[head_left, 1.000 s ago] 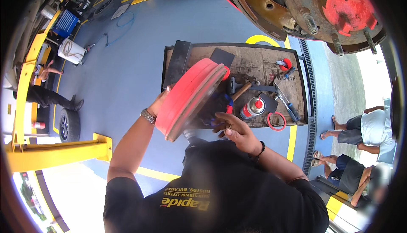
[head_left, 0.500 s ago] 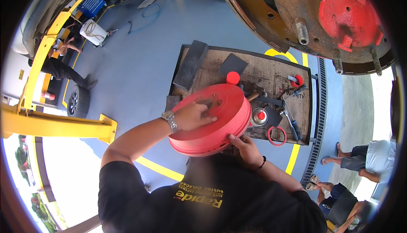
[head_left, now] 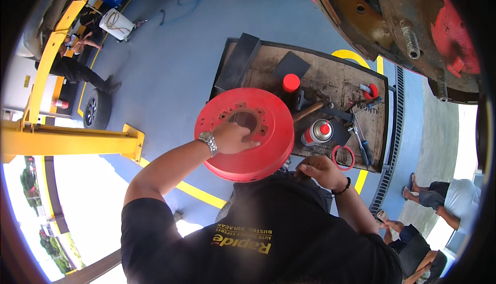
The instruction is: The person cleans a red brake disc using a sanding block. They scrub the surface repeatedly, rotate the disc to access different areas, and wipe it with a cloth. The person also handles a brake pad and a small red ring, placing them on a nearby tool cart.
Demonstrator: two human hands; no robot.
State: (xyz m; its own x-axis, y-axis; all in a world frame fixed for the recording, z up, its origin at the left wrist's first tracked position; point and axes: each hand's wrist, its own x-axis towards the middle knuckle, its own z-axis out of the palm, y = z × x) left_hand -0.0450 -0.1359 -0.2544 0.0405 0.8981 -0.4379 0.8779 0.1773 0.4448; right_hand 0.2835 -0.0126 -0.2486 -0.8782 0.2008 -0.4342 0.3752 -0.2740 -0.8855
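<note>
A red brake drum (head_left: 281, 124) is held up in front of me, its bolt-hole face tilted up toward me. My left hand (head_left: 232, 138), with a metal watch on the wrist, grips it at the centre hole; the fingers reach into the hole and the thumb lies on the red face. My right hand (head_left: 323, 173) is apart from the drum, at its lower right, with fingers curled in. What those fingers hold, if anything, I cannot make out. A spray can (head_left: 318, 132) with a red nozzle stands beyond the right hand, close to a red ring (head_left: 343, 157).
On the cart (head_left: 338, 72) lie a hammer (head_left: 310, 111), a ratchet (head_left: 358, 138), a screwdriver (head_left: 367, 152), a red-capped can (head_left: 291, 83) and a dark box (head_left: 237, 62). A rusty wheel hub (head_left: 387, 31) with studs hangs at upper right. A yellow lift arm (head_left: 77, 147) juts in at left.
The drum has moved left and turned its face more toward me, with my left hand still on it. My right hand has let go of the drum's lower edge and moved right.
</note>
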